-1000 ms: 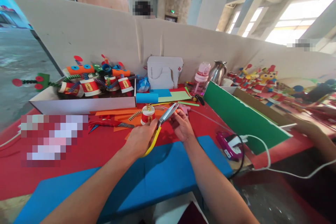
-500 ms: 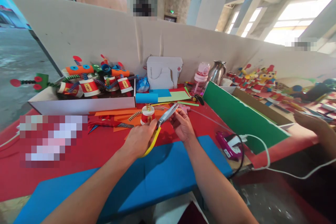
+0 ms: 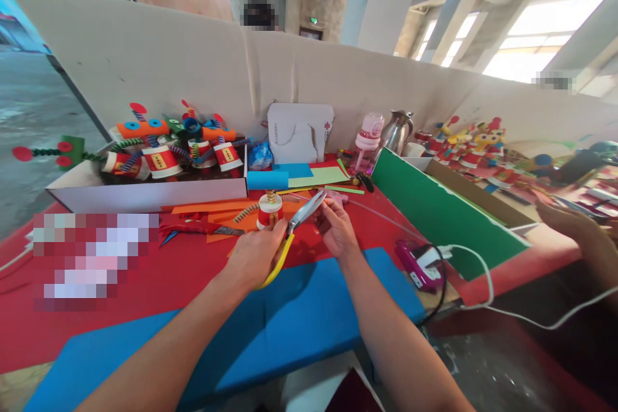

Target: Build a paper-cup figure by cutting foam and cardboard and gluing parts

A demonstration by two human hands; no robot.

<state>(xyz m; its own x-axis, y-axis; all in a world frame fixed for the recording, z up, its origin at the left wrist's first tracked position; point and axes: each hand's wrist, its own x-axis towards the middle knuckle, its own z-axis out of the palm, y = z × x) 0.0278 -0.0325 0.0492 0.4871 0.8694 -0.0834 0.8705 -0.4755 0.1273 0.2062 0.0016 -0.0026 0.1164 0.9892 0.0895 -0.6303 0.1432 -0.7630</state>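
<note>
My left hand (image 3: 259, 250) is closed round the yellow handles of a pair of scissors (image 3: 303, 214), whose blades point up and to the right. At the blade tips, the fingers of my right hand (image 3: 338, 226) are pinched together; what they hold, if anything, is too small to make out. Just behind my left hand stands a red-and-white paper cup (image 3: 269, 210) with a coiled paper spring on it. Above the cup lies a blue paper roll (image 3: 268, 180). Orange paper sheets (image 3: 207, 208) are spread on the red table cover behind my hands.
A white box (image 3: 149, 196) of cup figures stands at the left, with red-handled scissors (image 3: 193, 226) in front. To the right are a green-sided box (image 3: 444, 212), a purple power bank (image 3: 420, 267) with cables, a pink bottle (image 3: 369, 141) and a steel jug (image 3: 396, 132). Another person's hand (image 3: 562, 222) shows far right.
The view has shifted very slightly. Both hands and the scissors keep nearly the same pose.
</note>
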